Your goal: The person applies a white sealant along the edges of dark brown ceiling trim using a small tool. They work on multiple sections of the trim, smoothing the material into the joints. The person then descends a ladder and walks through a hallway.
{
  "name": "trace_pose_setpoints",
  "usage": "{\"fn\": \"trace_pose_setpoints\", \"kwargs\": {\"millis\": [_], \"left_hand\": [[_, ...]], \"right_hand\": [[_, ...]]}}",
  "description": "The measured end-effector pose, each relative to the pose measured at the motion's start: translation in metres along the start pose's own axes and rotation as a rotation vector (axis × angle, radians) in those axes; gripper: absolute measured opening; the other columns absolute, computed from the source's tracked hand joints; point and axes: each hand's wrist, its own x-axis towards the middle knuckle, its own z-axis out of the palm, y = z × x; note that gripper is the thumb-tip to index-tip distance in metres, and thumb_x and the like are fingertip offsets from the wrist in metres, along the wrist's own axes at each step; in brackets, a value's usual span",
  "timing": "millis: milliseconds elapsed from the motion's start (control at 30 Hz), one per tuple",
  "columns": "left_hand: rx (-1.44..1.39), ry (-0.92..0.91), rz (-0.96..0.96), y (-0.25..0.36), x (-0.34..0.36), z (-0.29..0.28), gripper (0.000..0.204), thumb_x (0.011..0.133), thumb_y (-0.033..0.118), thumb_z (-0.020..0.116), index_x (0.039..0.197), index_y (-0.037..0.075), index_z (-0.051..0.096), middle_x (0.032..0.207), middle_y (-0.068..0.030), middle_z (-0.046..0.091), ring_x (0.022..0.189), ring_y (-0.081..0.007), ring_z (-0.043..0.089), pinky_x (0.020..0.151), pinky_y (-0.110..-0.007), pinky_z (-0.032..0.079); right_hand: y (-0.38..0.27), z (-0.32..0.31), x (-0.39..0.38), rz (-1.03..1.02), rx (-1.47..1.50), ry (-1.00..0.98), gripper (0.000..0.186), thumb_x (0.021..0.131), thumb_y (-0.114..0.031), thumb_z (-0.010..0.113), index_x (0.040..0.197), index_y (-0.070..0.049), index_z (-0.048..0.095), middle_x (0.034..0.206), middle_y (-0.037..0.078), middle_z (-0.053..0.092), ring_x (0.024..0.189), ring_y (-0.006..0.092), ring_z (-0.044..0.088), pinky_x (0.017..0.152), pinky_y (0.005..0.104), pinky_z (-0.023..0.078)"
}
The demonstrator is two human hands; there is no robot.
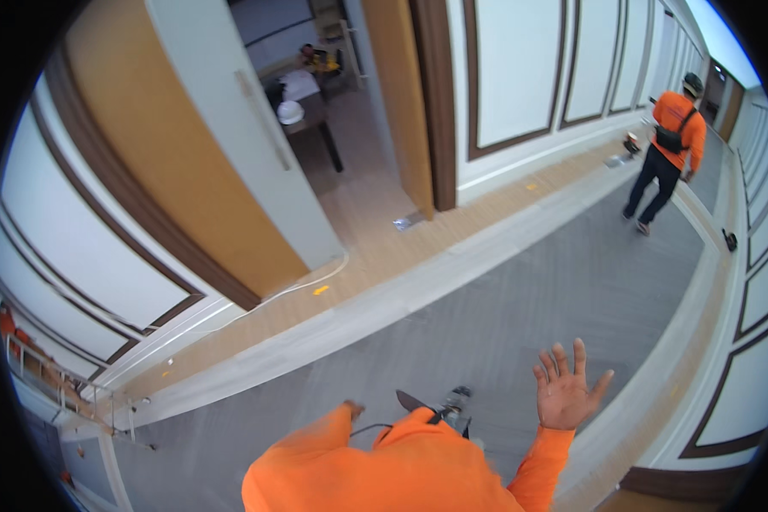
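Note:
My right hand [563, 394] is raised at the right, with the palm toward me and the fingers spread. It holds nothing and touches nothing. My left hand [352, 409] is low, beside my orange-sleeved body, and its fingers are small and blurred. A thin dark cord [372, 427] curves close to it; whether the hand touches the cord is unclear. Just beyond my orange shirt [384, 469], a dark pointed shape [411, 400] and a grey-black object [459, 399] show low over the grey floor [503, 299]. My body partly hides both.
A person [678, 128] in orange, with a black bag, stands ahead at the right. Through the doorway, a white hard hat [290, 113] sits on a dark table [316, 128]. A pale cable [303, 286] crosses the floor by the door. A metal frame [102, 405] stands at the left.

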Motion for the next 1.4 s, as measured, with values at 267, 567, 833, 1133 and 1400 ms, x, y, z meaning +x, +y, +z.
{"fn": "trace_pose_setpoints", "kwargs": {"millis": [267, 567, 833, 1133, 1400], "left_hand": [[-0.116, -0.223, 1.018, 0.597, -0.074, -0.141, 0.047, 0.103, 0.051, 0.068, 0.118, 0.007, 0.067, 0.101, -0.0039, 0.069, 0.089, -0.0135, 0.061, 0.077, -0.032, 0.051], [-0.148, -0.906, 1.311, 0.919, -0.286, -0.089, 0.050, 0.104, 0.031, 0.073, 0.144, 0.005, 0.059, 0.130, -0.0072, 0.070, 0.126, -0.0184, 0.065, 0.106, -0.036, 0.052], [-0.295, -0.399, 1.468, 1.087, -0.269, -0.135, 0.027, 0.100, 0.029, 0.079, 0.096, 0.004, 0.067, 0.092, -0.0056, 0.073, 0.088, -0.0126, 0.067, 0.081, -0.031, 0.053], [-0.576, -0.247, 1.228, 1.268, -0.219, -0.203, 0.031, 0.106, 0.031, 0.070, 0.108, 0.000, 0.072, 0.084, -0.0056, 0.072, 0.071, -0.0110, 0.066, 0.063, -0.027, 0.052], [-0.275, -0.405, 1.619, 1.507, -0.175, -0.230, 0.035, 0.112, 0.034, 0.054, 0.115, 0.001, 0.064, 0.082, -0.0105, 0.069, 0.075, -0.0230, 0.066, 0.071, -0.039, 0.053]], "right_hand": [[-0.149, -0.072, 0.144, -0.492, 0.079, -0.166, 0.093, 0.102, -0.075, 0.045, 0.172, -0.019, 0.022, 0.171, 0.030, 0.027, 0.159, 0.0466, 0.025, 0.128, 0.0619, 0.028], [-0.304, -0.117, 0.341, -0.585, 0.287, -0.051, 0.102, 0.094, -0.087, 0.044, 0.172, -0.024, 0.023, 0.176, 0.029, 0.013, 0.164, 0.0451, 0.014, 0.130, 0.0644, 0.021], [-0.390, -0.163, 0.543, -0.279, 0.429, -0.141, 0.106, 0.091, -0.089, 0.047, 0.172, -0.028, 0.016, 0.176, 0.029, 0.012, 0.163, 0.0454, 0.016, 0.128, 0.0615, 0.029], [-0.449, -0.219, 0.745, -0.164, 0.047, -0.169, 0.108, 0.094, -0.084, 0.052, 0.174, -0.027, 0.007, 0.175, 0.032, 0.007, 0.164, 0.0462, 0.013, 0.130, 0.0581, 0.025], [-0.586, -0.275, 0.886, -0.408, -0.204, -0.109, 0.113, 0.095, -0.080, 0.052, 0.174, -0.020, -0.002, 0.173, 0.039, 0.004, 0.163, 0.0482, 0.012, 0.131, 0.0558, 0.023]]}}
